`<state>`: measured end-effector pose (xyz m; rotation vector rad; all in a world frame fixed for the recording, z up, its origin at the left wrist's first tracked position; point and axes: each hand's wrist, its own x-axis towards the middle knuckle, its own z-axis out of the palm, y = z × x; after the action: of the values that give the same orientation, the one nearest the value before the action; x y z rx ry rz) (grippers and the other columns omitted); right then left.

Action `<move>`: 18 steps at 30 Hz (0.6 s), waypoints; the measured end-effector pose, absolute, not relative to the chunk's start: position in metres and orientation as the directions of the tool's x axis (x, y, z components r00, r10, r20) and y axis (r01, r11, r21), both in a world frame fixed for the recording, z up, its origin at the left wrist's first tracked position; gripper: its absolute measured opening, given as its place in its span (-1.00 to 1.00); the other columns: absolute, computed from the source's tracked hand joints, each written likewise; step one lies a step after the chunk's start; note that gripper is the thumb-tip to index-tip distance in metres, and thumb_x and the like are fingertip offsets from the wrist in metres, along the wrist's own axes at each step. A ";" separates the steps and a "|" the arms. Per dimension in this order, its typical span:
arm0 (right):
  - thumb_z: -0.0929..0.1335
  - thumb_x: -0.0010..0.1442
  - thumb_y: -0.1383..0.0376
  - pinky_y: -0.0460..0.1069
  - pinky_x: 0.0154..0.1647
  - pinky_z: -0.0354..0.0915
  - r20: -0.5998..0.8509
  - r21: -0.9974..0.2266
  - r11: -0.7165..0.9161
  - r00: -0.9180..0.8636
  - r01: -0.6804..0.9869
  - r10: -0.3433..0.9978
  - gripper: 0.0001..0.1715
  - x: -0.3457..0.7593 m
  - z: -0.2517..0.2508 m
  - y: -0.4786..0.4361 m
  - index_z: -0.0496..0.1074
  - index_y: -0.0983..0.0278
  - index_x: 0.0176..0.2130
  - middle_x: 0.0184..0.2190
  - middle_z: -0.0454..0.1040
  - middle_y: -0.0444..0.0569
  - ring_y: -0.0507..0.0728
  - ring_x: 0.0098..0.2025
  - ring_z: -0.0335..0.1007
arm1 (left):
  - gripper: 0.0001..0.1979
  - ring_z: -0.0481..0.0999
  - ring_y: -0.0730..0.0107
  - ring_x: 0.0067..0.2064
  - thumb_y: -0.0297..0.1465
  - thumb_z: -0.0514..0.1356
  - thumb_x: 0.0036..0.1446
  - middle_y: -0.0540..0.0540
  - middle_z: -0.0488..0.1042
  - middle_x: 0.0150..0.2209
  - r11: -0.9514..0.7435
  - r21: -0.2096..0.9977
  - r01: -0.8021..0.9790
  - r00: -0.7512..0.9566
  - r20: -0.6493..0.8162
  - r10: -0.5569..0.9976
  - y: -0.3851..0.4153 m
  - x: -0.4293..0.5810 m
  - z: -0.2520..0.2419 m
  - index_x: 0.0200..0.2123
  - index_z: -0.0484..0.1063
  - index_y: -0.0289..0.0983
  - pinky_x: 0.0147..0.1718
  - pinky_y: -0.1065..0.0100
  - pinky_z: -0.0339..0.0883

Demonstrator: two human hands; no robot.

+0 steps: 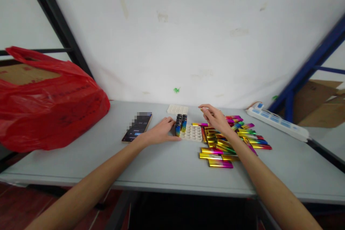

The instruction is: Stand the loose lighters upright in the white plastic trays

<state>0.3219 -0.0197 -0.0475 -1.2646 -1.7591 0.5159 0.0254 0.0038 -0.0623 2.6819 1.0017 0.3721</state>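
A pale tray with round wells lies mid-table. Several lighters with black tops and blue-yellow bodies stand upright in its left part. Spread around that left end is my left hand, its thumb by the near corner and its fingers close against the standing lighters. My right hand is raised above the far edge of the loose pile, fingertips pinched together. A small gold end shows at those fingertips, apparently a lighter; most of it is hidden. Below, shiny lighters in gold, pink, green and blue lie heaped beside the tray.
Another pale tray lies behind, near the wall. A phone rests left of my left hand. A red plastic bag bulges at the table's left end. Far right are a white power strip and cardboard boxes beyond a blue frame.
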 end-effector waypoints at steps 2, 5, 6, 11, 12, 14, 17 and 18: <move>0.21 0.39 -0.08 -0.09 -0.56 0.15 0.373 -0.796 0.361 -0.076 0.486 0.925 -0.40 0.319 -0.050 -0.018 0.46 0.27 0.11 -0.43 0.40 -0.13 -0.01 -0.57 0.17 | -0.28 0.40 -0.04 0.13 0.14 0.28 0.12 -0.30 0.42 0.07 -0.732 0.314 0.605 0.732 0.143 0.666 0.004 0.026 -0.062 0.08 0.42 -0.35 0.19 0.12 0.26; 0.25 0.33 -0.08 -0.08 -0.54 0.21 0.303 -0.853 0.324 -0.119 0.409 0.946 -0.33 0.317 -0.053 -0.016 0.41 0.30 0.19 -0.27 0.51 -0.02 -0.01 -0.54 0.22 | -0.28 0.41 -0.03 0.13 0.13 0.28 0.12 -0.30 0.42 0.07 -0.743 0.310 0.593 0.740 0.155 0.655 0.004 0.026 -0.063 0.09 0.42 -0.34 0.20 0.12 0.26; 0.27 0.31 -0.09 -0.07 -0.53 0.23 0.290 -0.860 0.319 -0.134 0.397 0.948 -0.31 0.316 -0.054 -0.016 0.40 0.31 0.20 -0.24 0.54 0.00 -0.01 -0.53 0.24 | -0.28 0.41 -0.03 0.13 0.13 0.28 0.12 -0.29 0.43 0.06 -0.747 0.311 0.588 0.741 0.163 0.651 0.004 0.026 -0.063 0.09 0.42 -0.33 0.20 0.12 0.27; 0.35 0.23 -0.13 -0.07 -0.57 0.13 0.299 -0.826 0.283 -0.047 0.488 0.953 -0.39 0.315 -0.049 -0.020 0.47 0.28 0.01 -0.45 0.56 -0.07 0.00 -0.61 0.15 | -0.31 0.41 -0.04 0.14 0.12 0.29 0.11 -0.27 0.43 0.07 -0.741 0.329 0.586 0.732 0.177 0.658 0.003 0.025 -0.062 0.07 0.44 -0.31 0.20 0.11 0.27; 0.37 0.22 -0.13 -0.06 -0.56 0.11 0.324 -0.801 0.284 -0.017 0.527 0.946 -0.43 0.315 -0.048 -0.020 0.50 0.27 -0.07 -0.49 0.54 -0.10 0.01 -0.61 0.14 | -0.31 0.41 -0.04 0.14 0.12 0.29 0.11 -0.28 0.43 0.07 -0.739 0.328 0.589 0.732 0.171 0.659 0.002 0.025 -0.062 0.08 0.44 -0.32 0.20 0.12 0.27; 0.41 0.17 -0.15 -0.05 -0.51 0.09 0.383 -0.744 0.295 0.021 0.599 0.924 -0.46 0.314 -0.047 -0.021 0.53 0.27 -0.25 -0.57 0.45 -0.13 0.03 -0.57 0.16 | -0.29 0.41 -0.03 0.14 0.11 0.30 0.11 -0.29 0.43 0.08 -0.735 0.322 0.597 0.732 0.156 0.663 0.002 0.025 -0.061 0.08 0.43 -0.34 0.20 0.12 0.27; 0.39 0.14 -0.24 -0.04 -0.50 0.03 0.418 -0.723 0.306 0.040 0.620 0.907 -0.37 0.312 -0.048 -0.020 0.43 0.26 -0.48 -0.63 0.28 -0.17 0.04 -0.53 0.13 | -0.28 0.40 -0.04 0.14 0.10 0.30 0.12 -0.30 0.42 0.09 -0.732 0.317 0.602 0.730 0.151 0.666 0.002 0.025 -0.061 0.10 0.41 -0.36 0.19 0.10 0.27; 0.36 0.17 -0.26 -0.04 -0.49 0.03 0.417 -0.729 0.315 0.029 0.608 0.909 -0.33 0.311 -0.049 -0.020 0.39 0.25 -0.51 -0.64 0.24 -0.18 0.04 -0.53 0.12 | -0.29 0.40 -0.04 0.14 0.10 0.30 0.13 -0.30 0.42 0.09 -0.734 0.317 0.601 0.731 0.154 0.665 0.002 0.025 -0.061 0.10 0.41 -0.36 0.18 0.10 0.27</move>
<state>0.3107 -0.0195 -0.0485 -1.3878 -1.6739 0.4158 0.0250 0.0023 -0.0614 2.6887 1.0017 0.3772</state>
